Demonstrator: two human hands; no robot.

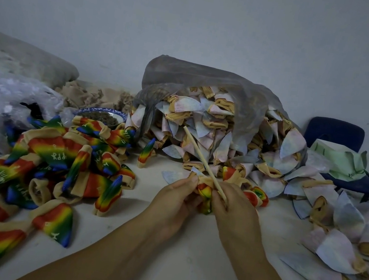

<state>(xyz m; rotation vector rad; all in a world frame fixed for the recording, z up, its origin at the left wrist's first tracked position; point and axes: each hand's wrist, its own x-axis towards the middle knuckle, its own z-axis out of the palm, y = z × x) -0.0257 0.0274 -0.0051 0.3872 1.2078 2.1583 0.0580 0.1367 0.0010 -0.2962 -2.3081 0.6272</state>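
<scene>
Now | my left hand (177, 201) pinches the rainbow sock (204, 193) at its beige cuff | my right hand (235, 209) clamps the wooden stick (200, 153) against that sock, the stick slanting up-left | sock held over the white table (165, 240), between the rainbow sock pile (58, 165) and the plastic bag (186, 79) of pale inside-out socks

Rainbow sock (203, 193) mostly hidden between hands (174, 200) (237, 211)

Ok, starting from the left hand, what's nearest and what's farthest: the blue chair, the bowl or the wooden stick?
1. Wooden stick, just right of the left hand, held by the right hand.
2. Bowl, back left, behind the rainbow socks.
3. Blue chair, far right.
</scene>
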